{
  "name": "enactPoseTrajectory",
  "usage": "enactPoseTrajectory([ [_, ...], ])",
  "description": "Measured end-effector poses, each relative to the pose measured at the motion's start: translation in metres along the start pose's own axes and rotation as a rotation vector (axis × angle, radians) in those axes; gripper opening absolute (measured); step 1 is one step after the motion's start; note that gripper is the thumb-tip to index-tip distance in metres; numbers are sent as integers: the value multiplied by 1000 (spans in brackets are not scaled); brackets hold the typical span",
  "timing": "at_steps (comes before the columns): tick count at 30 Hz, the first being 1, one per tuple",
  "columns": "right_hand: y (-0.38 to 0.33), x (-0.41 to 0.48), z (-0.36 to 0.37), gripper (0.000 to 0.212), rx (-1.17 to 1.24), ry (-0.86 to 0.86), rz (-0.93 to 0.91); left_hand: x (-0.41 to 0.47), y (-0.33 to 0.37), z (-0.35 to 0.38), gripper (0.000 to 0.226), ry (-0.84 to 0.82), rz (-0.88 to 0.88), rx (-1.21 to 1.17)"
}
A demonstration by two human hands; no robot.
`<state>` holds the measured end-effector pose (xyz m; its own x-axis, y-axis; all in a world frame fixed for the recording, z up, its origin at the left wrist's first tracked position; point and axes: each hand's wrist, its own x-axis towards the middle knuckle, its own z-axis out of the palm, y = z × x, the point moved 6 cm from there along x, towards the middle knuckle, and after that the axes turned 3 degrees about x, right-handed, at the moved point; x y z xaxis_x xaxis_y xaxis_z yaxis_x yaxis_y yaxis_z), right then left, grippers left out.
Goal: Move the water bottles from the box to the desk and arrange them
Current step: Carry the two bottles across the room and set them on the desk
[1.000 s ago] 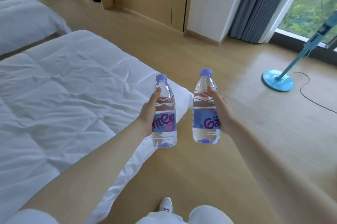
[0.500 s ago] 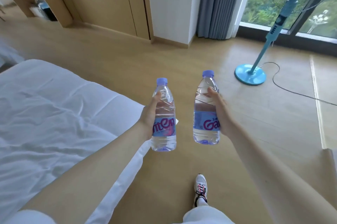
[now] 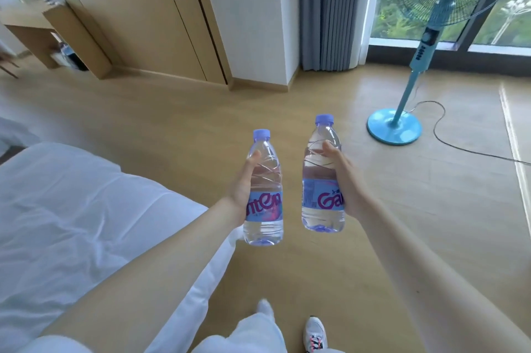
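Note:
I hold two clear water bottles with purple caps and blue-pink labels, both upright in front of me above the wooden floor. My left hand (image 3: 242, 186) grips the left bottle (image 3: 264, 194) around its middle. My right hand (image 3: 343, 180) grips the right bottle (image 3: 321, 180), which sits slightly higher. The wooden desk (image 3: 31, 20) stands far off at the upper left, with a few blurred objects on its top. The box is not in view.
A white bed (image 3: 80, 223) fills the left side. A blue standing fan (image 3: 413, 65) and its cable (image 3: 459, 145) are on the floor at the right, before a window. Wooden cabinets (image 3: 138, 22), a white wall and a grey curtain (image 3: 330, 7) lie ahead.
My view has swung right and risen: the bed has slid left, the desk, cabinets and whole fan have come into view. Both bottles stay in my hands; my feet have stepped.

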<state>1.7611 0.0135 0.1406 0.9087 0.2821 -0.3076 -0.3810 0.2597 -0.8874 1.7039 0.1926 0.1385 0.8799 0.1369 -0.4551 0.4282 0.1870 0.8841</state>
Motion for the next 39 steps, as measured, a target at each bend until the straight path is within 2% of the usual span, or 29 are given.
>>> enactPoseTrajectory([
  [11,-21,114,-20,36,-63,147,7,129,31,9,54,-114,-49,-51],
  [19,-69,259,37,32,-117,150,10,263,106,-43,54,-54,-38,-99],
  [25,-90,346,87,40,-211,147,33,334,155,-98,49,10,-32,-81],
  [33,-101,451,158,50,-322,20,61,398,189,-166,48,112,-9,-188],
  [39,-93,547,210,53,-359,-140,88,449,203,-222,44,292,-4,-311],
])
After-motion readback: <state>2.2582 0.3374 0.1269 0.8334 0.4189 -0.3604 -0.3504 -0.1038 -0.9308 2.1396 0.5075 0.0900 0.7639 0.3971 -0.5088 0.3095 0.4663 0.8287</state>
